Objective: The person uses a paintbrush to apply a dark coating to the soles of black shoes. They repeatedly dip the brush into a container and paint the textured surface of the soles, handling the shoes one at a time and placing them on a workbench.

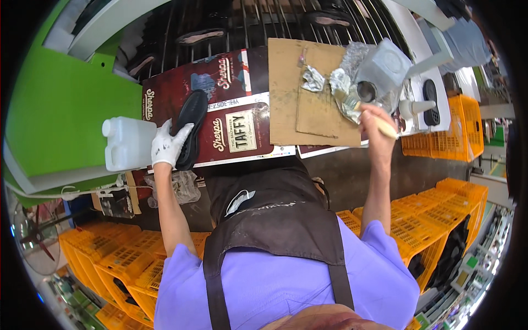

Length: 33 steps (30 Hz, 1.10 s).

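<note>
**Black sole (pixel 191 125) and brush (pixel 352 103), each held**

At left in the frame, a white jug (pixel 132 145) sits just beside the gloved left hand (pixel 169 144), whose grip holds the sole by its edge, left of centre, over dark red printed board (pixel 206 132). Right of centre lies brown cardboard (pixel 327 124) bearing crumpled foil (pixel 313 79). The bare right hand (pixel 377 122) has its grip closed around the brush, bristles pointing upper left. Farther right, near a cloudy container (pixel 385 64), stands a white nozzled bottle (pixel 413 109).

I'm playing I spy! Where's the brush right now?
In the head view, right of centre, the brush is in the person's right hand, its bristle end at the crumpled silvery foil over the brown cardboard.
</note>
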Available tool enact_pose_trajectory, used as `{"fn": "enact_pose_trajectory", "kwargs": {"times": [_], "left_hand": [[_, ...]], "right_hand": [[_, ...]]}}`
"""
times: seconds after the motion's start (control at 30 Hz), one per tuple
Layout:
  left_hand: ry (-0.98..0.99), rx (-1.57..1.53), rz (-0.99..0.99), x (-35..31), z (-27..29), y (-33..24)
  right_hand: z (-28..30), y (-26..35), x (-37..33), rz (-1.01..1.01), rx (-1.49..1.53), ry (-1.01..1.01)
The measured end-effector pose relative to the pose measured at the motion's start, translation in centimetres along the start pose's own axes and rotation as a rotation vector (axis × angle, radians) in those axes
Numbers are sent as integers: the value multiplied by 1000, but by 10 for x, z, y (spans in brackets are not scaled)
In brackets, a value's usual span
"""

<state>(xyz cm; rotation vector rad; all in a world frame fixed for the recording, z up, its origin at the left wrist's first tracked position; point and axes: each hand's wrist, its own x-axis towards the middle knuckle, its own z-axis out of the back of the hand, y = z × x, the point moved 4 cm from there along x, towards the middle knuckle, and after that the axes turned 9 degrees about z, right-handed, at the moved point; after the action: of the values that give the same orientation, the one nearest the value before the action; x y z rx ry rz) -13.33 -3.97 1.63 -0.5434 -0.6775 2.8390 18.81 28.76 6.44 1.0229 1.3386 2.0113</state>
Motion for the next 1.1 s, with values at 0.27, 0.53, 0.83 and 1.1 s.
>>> {"fn": "enact_pose_trajectory", "kwargs": {"times": [0.27, 0.53, 0.83, 1.1], "left_hand": [[-211, 340, -97, -37, -3, -28], [-64, -979, -142, -32, 10, -15], [697, -1800, -17, -48, -46, -54], [1078, -1888, -125, -77, -82, -114]], "right_hand": [[29, -18, 45, 142, -542, -115], [33, -60, 55, 92, -685, -45], [48, -63, 23, 1, -131, -347], [54, -47, 9, -150, -152, -289]]}}
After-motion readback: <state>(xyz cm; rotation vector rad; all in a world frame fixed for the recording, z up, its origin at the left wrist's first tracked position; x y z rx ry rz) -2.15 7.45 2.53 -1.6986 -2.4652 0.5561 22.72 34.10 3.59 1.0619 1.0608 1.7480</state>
